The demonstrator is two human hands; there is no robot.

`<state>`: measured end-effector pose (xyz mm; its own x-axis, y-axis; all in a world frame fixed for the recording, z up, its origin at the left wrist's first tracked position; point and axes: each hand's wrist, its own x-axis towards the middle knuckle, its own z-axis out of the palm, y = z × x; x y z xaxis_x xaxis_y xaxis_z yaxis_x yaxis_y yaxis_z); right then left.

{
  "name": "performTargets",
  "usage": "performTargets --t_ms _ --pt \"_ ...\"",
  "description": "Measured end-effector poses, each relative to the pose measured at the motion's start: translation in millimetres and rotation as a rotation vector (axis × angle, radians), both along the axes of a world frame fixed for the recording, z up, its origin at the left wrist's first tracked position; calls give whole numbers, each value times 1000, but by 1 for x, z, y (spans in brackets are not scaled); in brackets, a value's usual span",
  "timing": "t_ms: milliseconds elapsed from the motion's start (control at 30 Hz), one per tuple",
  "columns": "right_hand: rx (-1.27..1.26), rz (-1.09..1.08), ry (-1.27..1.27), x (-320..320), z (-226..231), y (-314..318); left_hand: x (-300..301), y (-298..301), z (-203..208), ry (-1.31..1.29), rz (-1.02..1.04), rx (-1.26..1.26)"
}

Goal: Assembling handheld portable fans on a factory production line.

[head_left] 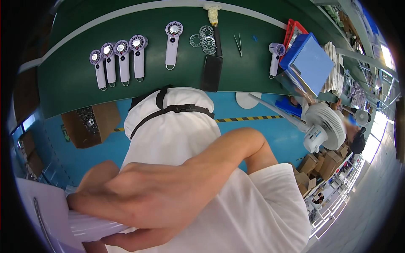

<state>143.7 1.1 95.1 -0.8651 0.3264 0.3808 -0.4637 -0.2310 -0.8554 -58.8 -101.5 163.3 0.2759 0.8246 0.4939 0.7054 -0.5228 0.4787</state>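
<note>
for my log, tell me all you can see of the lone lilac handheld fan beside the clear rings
The lone fan has a round head with dark openings around a silvery centre, a small dark spot below, and a plastic-looking lilac handle ending in a metal-looking loop. It lies on the green table, head end farthest away, touching nothing else.

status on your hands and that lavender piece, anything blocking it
Right hand gripping lavender piece, low left. Left hand can't be made out. Right hand hides some of the piece; picture edge cuts it off.
</note>
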Motion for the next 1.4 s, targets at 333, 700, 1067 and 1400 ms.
performTargets --t_ms 333,700,1067,1400 --pt "-60 18 -61 -4 2 0 4 23 1 221 19 -246" --pt "-645 88 -592 3 -53 36 25 99 -89 -171 173 -121" --pt "-607 -191 -727 24 -90 55 43 96 -146 -566 478 -29" --pt "-640 -114 -688 21 -91 50 46 92 -148 -559 408 -156"
